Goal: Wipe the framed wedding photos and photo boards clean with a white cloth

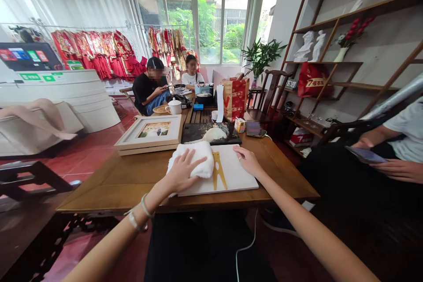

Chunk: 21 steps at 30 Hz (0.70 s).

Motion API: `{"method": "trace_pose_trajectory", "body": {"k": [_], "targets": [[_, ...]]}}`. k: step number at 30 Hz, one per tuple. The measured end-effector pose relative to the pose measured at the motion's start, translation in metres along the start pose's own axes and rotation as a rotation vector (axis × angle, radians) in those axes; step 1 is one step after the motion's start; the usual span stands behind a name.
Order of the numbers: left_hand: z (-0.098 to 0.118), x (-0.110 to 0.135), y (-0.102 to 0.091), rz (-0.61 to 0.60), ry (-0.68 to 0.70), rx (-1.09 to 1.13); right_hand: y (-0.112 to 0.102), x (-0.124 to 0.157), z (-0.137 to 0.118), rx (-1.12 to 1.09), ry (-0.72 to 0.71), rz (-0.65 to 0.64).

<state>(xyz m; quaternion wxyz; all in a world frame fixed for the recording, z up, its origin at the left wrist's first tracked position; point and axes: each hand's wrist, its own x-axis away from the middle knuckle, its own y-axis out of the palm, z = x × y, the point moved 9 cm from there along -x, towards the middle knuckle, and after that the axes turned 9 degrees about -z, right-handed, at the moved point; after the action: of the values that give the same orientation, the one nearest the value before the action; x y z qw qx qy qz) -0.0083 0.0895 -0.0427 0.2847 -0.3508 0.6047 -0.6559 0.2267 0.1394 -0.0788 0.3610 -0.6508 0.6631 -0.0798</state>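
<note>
A flat white panel (235, 176) lies on the wooden table close to me. On its left part rests a folded white towel (204, 168), and my left hand (183, 168) lies spread on top of it. Beside the towel, a yellow A-shaped piece (218, 172) sits flat on the panel; its exact kind I cannot tell. My right hand (248, 161) rests on the panel's right side, fingers stretched out near the far right corner, holding nothing.
Framed pictures (150, 134) are stacked at the left on the wooden table (132, 180). Behind the panel stand a dark tray (194, 133), a lidded white cup (174, 106), a red paper bag (235, 97) and a phone (256, 129). Another person sits at the right holding a tablet (366, 155).
</note>
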Motion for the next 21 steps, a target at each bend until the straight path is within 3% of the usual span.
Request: {"method": "trace_pose_trajectory", "body": {"k": [5,9,13,21], "targets": [[0.034,0.055,0.010,-0.006,0.010,0.059,0.000,0.000,-0.003,0.033,-0.001,-0.006],[0.042,0.063,0.013,-0.005,-0.066,0.126,0.000,0.000,-0.002,0.029,-0.004,-0.007],[0.032,0.029,0.006,-0.001,-0.165,0.147,0.002,-0.001,0.000,0.040,-0.001,-0.015],[0.040,-0.060,-0.002,0.050,-0.124,0.042,0.001,-0.001,-0.004,0.044,-0.041,-0.031]]}}
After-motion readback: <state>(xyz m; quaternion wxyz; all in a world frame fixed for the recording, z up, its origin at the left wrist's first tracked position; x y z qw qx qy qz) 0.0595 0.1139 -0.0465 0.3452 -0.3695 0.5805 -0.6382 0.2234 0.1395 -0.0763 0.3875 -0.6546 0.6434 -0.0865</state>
